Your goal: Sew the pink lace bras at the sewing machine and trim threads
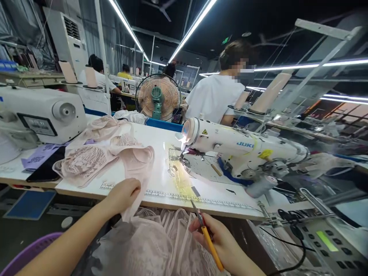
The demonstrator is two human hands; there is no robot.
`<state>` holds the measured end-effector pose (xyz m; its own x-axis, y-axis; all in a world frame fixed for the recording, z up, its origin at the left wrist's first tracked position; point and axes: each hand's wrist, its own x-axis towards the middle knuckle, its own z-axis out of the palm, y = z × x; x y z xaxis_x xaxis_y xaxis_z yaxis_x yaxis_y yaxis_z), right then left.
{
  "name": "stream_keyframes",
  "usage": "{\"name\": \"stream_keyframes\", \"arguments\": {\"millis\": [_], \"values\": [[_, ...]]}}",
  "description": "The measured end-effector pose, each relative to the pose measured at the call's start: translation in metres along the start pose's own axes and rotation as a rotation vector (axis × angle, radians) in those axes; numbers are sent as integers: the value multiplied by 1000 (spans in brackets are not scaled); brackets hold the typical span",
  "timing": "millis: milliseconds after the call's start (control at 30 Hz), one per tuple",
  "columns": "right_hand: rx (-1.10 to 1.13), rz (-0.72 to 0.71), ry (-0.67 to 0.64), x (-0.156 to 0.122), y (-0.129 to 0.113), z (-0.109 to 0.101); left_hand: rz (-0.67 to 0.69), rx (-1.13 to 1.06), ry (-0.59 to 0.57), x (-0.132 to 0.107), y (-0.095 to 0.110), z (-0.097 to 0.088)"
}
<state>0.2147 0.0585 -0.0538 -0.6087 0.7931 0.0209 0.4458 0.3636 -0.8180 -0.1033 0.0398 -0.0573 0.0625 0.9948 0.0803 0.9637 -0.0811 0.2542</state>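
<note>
My left hand [126,194] is closed on the edge of a pale pink lace bra [139,161], at the front edge of the sewing table. The bra's cups lie spread on the tabletop to the left and behind that hand. In my right hand [215,235] are orange-handled scissors [211,247], their pointed metal tips directed up toward the table edge. Below both hands, more pale pink lace garments [152,239] are heaped at my lap. The far fingers of my right hand are partly hidden behind the scissors.
A white JUKI sewing machine [230,143] stands on the right, its lamp lit. Another white machine [43,113] is at the left, near a dark phone [47,165]. A fan [157,96] and a person in white [215,94] are beyond the table. A control box [330,241] sits lower right.
</note>
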Motion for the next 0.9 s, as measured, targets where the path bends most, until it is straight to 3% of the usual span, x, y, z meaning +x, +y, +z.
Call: {"name": "stream_keyframes", "arguments": {"millis": [133,233,333,467,600,767,900], "values": [[99,36,-49,5,-4,2,-82,1,155,5,-6,-16],[149,45,-80,2,-4,3,-212,84,280,27,-22,-29],[172,90,-97,-2,1,3,-278,145,301,54,-34,-34],[166,156,-92,-6,10,-1,-310,172,245,79,-32,-25],[148,164,-40,-8,12,-9,-282,146,78,79,-20,-4],[117,198,-34,-9,12,-13,-180,144,-27,74,-15,12],[90,184,-41,-9,19,-8,-63,106,-57,91,-12,12]]}}
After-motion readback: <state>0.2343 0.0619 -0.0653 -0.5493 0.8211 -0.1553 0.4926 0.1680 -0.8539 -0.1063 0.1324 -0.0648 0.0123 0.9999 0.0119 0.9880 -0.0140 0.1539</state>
